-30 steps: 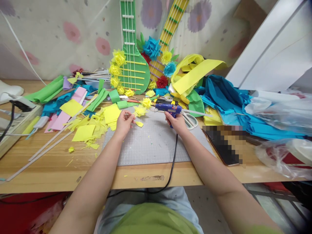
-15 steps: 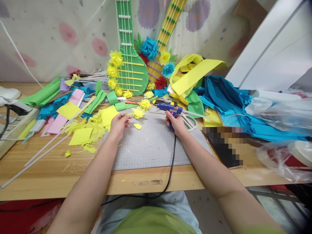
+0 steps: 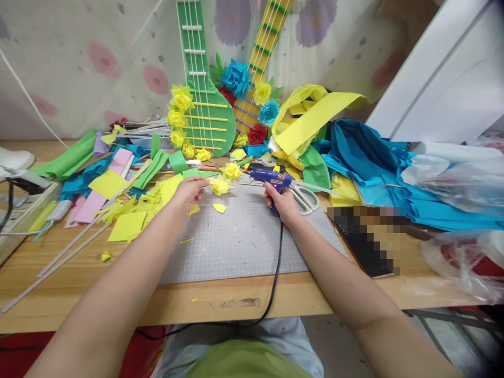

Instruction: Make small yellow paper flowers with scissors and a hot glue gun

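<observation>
My right hand (image 3: 281, 200) is wrapped round the handle of a blue hot glue gun (image 3: 271, 180), its nozzle pointing left. With fingertips pinched, my left hand (image 3: 190, 192) holds a yellow paper flower (image 3: 221, 185) near the nozzle, a gap between them. A second yellow flower (image 3: 231, 171) sits just behind the held one. Below, a loose yellow paper petal (image 3: 219, 208) lies on the grey cutting mat (image 3: 236, 252). From the gun a black cord runs down over the table edge. Scissors (image 3: 305, 200) with pale handles lie beside my right hand.
Green (image 3: 214, 118) and yellow (image 3: 264, 50) paper guitars with paper flowers lean at the back. Yellow paper scraps (image 3: 128, 226) and long white strips (image 3: 74, 252) spread leftward. Blue paper (image 3: 362, 152), a phone-like dark object (image 3: 358, 241) and plastic bags (image 3: 464, 252) lie right. A power strip (image 3: 27, 202) stands far left.
The view has shifted slightly. My left hand still pinches the flower, turned a little, and the glue gun stays in my right hand. The loose petal remains on the mat.
</observation>
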`<action>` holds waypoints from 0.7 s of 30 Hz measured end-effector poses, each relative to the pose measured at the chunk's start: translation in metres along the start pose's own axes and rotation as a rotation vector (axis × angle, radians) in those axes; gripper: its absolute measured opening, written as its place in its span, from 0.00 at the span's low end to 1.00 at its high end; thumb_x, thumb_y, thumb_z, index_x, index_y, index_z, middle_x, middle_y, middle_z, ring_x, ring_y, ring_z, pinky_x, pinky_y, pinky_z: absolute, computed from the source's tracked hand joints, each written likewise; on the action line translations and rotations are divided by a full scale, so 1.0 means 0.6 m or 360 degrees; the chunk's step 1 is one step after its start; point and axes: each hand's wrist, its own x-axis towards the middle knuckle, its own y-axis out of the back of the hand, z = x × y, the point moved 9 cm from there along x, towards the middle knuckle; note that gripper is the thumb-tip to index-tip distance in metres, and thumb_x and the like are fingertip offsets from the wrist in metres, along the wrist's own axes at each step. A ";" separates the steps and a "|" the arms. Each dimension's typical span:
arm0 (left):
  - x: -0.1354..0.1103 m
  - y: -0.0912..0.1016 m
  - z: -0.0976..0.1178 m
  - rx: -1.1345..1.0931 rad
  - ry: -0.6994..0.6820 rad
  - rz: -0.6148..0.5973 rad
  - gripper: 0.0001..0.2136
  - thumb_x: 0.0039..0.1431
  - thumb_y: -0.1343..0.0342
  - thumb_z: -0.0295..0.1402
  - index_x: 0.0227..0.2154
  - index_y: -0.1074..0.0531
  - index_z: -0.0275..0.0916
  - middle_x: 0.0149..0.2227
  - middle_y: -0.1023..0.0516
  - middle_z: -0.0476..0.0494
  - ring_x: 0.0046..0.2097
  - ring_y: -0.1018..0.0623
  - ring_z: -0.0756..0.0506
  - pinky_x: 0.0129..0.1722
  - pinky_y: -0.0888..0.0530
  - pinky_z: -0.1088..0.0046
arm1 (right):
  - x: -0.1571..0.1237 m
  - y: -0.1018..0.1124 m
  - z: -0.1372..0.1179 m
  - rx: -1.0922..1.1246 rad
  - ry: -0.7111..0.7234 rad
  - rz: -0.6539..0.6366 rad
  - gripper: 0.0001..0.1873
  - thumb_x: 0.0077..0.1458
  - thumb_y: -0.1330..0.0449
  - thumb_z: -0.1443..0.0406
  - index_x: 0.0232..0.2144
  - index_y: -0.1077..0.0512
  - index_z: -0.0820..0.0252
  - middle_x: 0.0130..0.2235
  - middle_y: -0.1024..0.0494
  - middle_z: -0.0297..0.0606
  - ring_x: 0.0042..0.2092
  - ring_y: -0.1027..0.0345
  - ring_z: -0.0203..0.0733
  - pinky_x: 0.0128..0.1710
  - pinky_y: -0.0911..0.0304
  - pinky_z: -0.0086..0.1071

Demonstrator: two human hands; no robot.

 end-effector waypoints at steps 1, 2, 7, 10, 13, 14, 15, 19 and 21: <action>0.002 -0.004 -0.002 -0.0013 0.0016 -0.0015 0.09 0.36 0.40 0.22 0.23 0.33 0.35 0.20 0.32 0.52 0.18 0.35 0.58 0.13 0.48 0.84 | 0.001 0.000 0.001 0.0000 0.0002 -0.0003 0.23 0.42 0.40 0.46 0.20 0.35 0.60 0.18 0.32 0.30 0.16 0.46 0.27 0.16 0.48 0.26; 0.002 -0.008 -0.005 -0.0020 0.0030 -0.0024 0.09 0.36 0.40 0.22 0.23 0.33 0.35 0.20 0.32 0.52 0.18 0.35 0.58 0.13 0.48 0.84 | 0.002 0.000 0.003 -0.0005 0.0001 -0.0003 0.23 0.42 0.41 0.46 0.20 0.35 0.59 0.17 0.33 0.30 0.16 0.46 0.28 0.16 0.48 0.26; 0.004 -0.020 -0.016 0.0041 0.0074 0.0009 0.07 0.38 0.41 0.22 0.23 0.33 0.33 0.19 0.33 0.52 0.17 0.36 0.58 0.13 0.50 0.84 | 0.002 0.001 0.004 -0.0029 -0.0008 0.0015 0.23 0.42 0.41 0.46 0.19 0.35 0.60 0.17 0.32 0.31 0.16 0.46 0.28 0.17 0.47 0.26; 0.008 -0.017 -0.020 0.0058 0.0092 0.0065 0.07 0.37 0.41 0.22 0.22 0.33 0.33 0.19 0.33 0.52 0.18 0.36 0.58 0.13 0.50 0.84 | 0.001 0.002 0.001 -0.0023 -0.0005 0.0027 0.23 0.42 0.40 0.46 0.19 0.35 0.60 0.19 0.31 0.32 0.17 0.46 0.28 0.16 0.47 0.26; 0.014 -0.010 -0.023 0.0079 0.0080 0.0108 0.08 0.35 0.40 0.22 0.20 0.34 0.34 0.19 0.31 0.51 0.18 0.35 0.57 0.14 0.50 0.83 | 0.001 0.001 0.001 -0.0053 -0.0015 0.0025 0.23 0.42 0.40 0.45 0.19 0.35 0.60 0.18 0.32 0.31 0.16 0.46 0.28 0.17 0.47 0.26; 0.015 -0.007 -0.023 0.0101 0.0063 0.0123 0.08 0.34 0.40 0.23 0.20 0.34 0.34 0.19 0.32 0.50 0.19 0.35 0.57 0.14 0.50 0.83 | 0.001 0.001 0.002 -0.0069 -0.0021 0.0022 0.23 0.42 0.41 0.45 0.18 0.35 0.60 0.17 0.33 0.31 0.16 0.46 0.28 0.17 0.47 0.26; 0.016 -0.004 -0.023 0.0130 0.0036 0.0137 0.09 0.33 0.40 0.23 0.20 0.34 0.34 0.19 0.32 0.50 0.19 0.35 0.56 0.14 0.49 0.82 | 0.001 0.001 0.003 -0.0083 -0.0025 0.0017 0.24 0.42 0.41 0.45 0.19 0.35 0.59 0.16 0.34 0.31 0.16 0.46 0.28 0.17 0.47 0.26; 0.016 0.000 -0.017 0.0254 -0.0083 0.0127 0.10 0.33 0.38 0.28 0.20 0.34 0.36 0.23 0.28 0.46 0.21 0.32 0.53 0.16 0.47 0.80 | 0.001 0.001 0.003 -0.0063 -0.0018 0.0016 0.23 0.41 0.41 0.45 0.20 0.35 0.59 0.17 0.33 0.31 0.17 0.46 0.29 0.16 0.47 0.26; 0.016 0.002 -0.014 0.0315 -0.0113 0.0123 0.11 0.33 0.38 0.31 0.21 0.34 0.36 0.26 0.26 0.43 0.23 0.31 0.51 0.16 0.46 0.78 | 0.000 0.000 0.000 -0.0046 -0.0003 0.0012 0.23 0.41 0.40 0.44 0.19 0.35 0.58 0.18 0.32 0.31 0.17 0.46 0.29 0.16 0.47 0.27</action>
